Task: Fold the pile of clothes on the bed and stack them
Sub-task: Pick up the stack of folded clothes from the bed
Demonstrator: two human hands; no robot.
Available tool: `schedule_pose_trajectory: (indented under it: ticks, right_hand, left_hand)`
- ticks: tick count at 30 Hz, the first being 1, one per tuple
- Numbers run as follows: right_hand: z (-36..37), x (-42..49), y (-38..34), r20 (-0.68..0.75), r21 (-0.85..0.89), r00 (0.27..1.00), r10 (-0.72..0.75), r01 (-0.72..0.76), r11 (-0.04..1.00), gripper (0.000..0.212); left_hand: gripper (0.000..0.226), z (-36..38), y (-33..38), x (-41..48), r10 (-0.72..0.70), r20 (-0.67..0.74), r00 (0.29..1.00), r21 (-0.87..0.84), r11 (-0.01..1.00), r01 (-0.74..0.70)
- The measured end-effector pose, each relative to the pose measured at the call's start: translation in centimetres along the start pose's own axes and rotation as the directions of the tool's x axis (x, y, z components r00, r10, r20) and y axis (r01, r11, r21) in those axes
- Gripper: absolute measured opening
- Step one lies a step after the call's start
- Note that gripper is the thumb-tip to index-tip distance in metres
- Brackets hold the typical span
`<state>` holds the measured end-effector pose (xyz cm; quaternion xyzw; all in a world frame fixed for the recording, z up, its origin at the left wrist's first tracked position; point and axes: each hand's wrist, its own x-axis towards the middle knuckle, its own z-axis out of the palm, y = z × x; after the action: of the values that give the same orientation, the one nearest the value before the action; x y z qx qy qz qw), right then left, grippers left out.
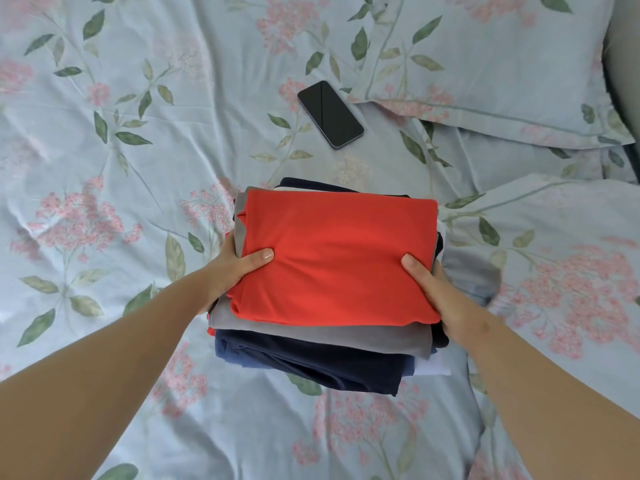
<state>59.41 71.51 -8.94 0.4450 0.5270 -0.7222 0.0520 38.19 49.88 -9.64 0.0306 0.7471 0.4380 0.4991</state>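
A stack of folded clothes sits in the middle of the bed. A red garment (337,258) lies on top, a grey one (346,336) below it, then a dark navy one (311,362), with a white edge at the lower right. My left hand (235,268) grips the stack's left side, thumb pressed on the red fabric. My right hand (433,289) grips the right side, thumb on top and fingers hidden under the clothes. Whether the stack rests on the bed or is lifted I cannot tell.
The bed sheet (121,168) is pale blue with pink flowers and green leaves. A black phone (330,114) lies face up beyond the stack. Two matching pillows (485,64) lie at the upper right and right.
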Motion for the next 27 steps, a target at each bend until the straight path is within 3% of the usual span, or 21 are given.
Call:
schedule_pose_trajectory:
  ticks: [5,10,14,18,22,27]
  right_hand:
    - [0.1,0.3,0.9,-0.005,0.055,1.0,-0.008,0.009,0.998,0.092]
    - [0.7,-1.9,0.8,0.007,0.096,1.0,-0.03,0.03,0.995,0.085]
    - [2.8,-6.7,3.7,0.013,0.13,1.0,0.004,-0.005,0.992,0.109]
    - [6.6,-12.6,7.3,0.09,0.168,0.994,0.061,-0.075,0.983,0.103]
    - [11.5,-17.5,8.2,0.139,0.136,0.985,0.106,-0.125,0.983,0.083]
    - [19.5,-22.6,7.3,0.196,0.026,0.976,0.094,-0.101,0.995,0.065]
  left_hand:
    - [0.152,-0.2,-0.7,0.3,0.055,0.021,0.998,-0.047,0.997,-0.054]
    - [0.145,-0.5,-0.8,-1.4,0.061,0.01,0.998,-0.113,0.992,-0.06]
    - [0.138,-1.6,-3.0,-6.0,0.027,-0.025,0.999,-0.112,0.993,-0.03]
    - [0.137,-3.9,-7.4,-13.2,-0.028,-0.054,0.998,-0.142,0.99,0.02]
    - [0.14,-7.1,-11.6,-21.1,-0.086,-0.119,0.989,-0.211,0.976,0.059]
    - [0.141,-12.7,-16.2,-30.5,-0.062,-0.247,0.967,-0.315,0.949,-0.02]
